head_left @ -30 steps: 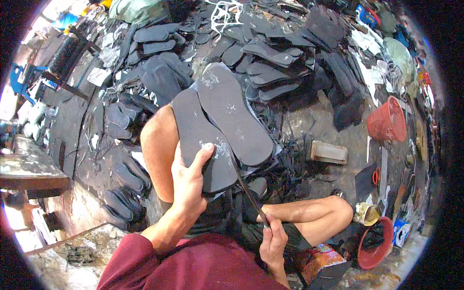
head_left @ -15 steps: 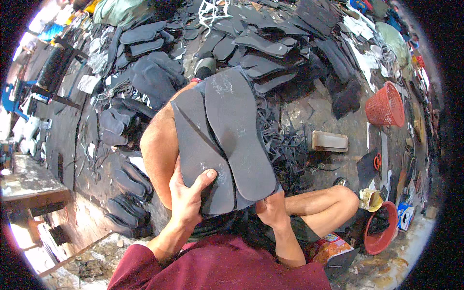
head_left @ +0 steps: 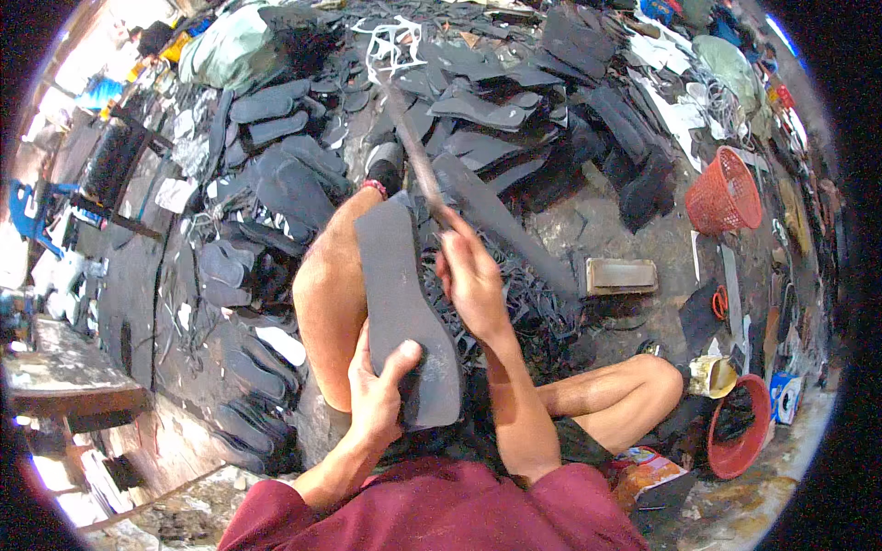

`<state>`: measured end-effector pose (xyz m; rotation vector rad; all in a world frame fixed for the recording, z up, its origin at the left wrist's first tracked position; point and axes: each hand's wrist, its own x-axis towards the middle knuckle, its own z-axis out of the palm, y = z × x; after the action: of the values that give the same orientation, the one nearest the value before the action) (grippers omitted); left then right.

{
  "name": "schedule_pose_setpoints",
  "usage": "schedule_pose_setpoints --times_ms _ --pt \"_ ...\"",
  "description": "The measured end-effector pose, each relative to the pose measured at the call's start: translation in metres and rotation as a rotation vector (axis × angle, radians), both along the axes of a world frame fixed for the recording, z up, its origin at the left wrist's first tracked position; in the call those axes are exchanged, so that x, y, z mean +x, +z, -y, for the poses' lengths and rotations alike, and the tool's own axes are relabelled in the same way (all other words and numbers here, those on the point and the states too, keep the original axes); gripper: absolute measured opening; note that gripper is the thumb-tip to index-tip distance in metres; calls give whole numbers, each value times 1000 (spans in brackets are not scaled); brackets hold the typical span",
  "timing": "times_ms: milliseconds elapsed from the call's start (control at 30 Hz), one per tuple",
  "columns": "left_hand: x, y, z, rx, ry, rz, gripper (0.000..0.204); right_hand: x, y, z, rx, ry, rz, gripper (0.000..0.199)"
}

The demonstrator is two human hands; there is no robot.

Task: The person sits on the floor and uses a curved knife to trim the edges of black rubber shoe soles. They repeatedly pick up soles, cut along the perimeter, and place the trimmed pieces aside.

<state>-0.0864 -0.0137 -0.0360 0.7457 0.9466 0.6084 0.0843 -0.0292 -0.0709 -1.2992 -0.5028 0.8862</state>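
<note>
My left hand (head_left: 375, 395) grips the heel end of a dark grey shoe sole (head_left: 404, 303), its thumb on top and its fingers underneath. The sole lies lengthwise away from me, beside my raised left knee. To its right, my right hand (head_left: 473, 280) is closed round a long, narrow, brownish blade-like tool (head_left: 415, 151) that points away from me and is smeared by motion. Just beyond that hand, a blurred dark grey piece of sole material (head_left: 501, 220) slants over a heap of thin black offcuts (head_left: 533, 317).
Stacks of black soles (head_left: 491, 110) cover the floor ahead, with more sole pairs (head_left: 253, 427) at left. On the right are a pale rectangular block (head_left: 621, 275), a red mesh basket (head_left: 723, 193), orange-handled scissors (head_left: 720, 303) and a red basin (head_left: 764, 441). A wooden bench (head_left: 73, 399) stands at left.
Two soles lay side by side in both hands; now only one stays in my left hand. My right hand has moved up and forward, the long tool now showing in it. The other piece is off to the right.
</note>
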Motion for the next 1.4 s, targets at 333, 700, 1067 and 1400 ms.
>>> schedule_pose_setpoints --times_ms 333,700,1067,1400 --pt "1 44 -40 13 -186 36 39 -69 18 125 108 146 171 82" --pt "-47 38 -70 -211 -300 -11 37 -111 -56 202 -163 78 746 39" --pt "-42 47 -86 -63 -520 -77 26 -6 22 87 -85 410 857 44" --pt "-37 34 -86 154 -955 -238 33 16 74 15 -50 836 719 38"
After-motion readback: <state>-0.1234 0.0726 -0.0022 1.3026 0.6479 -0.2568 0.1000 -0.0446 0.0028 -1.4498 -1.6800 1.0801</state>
